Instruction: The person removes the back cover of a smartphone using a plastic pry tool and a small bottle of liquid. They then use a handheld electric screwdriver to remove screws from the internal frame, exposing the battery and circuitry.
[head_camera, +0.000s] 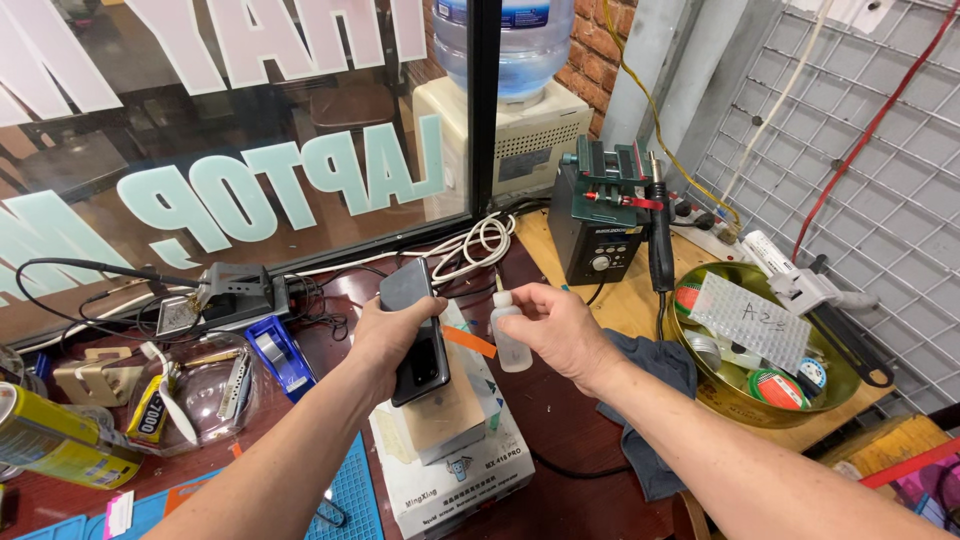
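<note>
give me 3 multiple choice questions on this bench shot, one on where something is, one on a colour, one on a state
1. Where is the round bowl of small parts?
A. on the right side of the bench
B. on the blue mat
C. under the water bottle

2. What colour is the cloth under the right forearm?
A. bright yellow
B. dark blue-grey
C. white

3. How is the phone being handled?
A. lying flat and untouched
B. gripped by the left hand, held over a small white machine
C. sealed in a box

Answers:
1. A: the bowl sits at the right, below the wire grid.
2. B: the crumpled cloth looks dark blue-grey.
3. B: the left hand wraps around the dark phone, while the right hand pinches a small squeeze bottle beside it.
</note>
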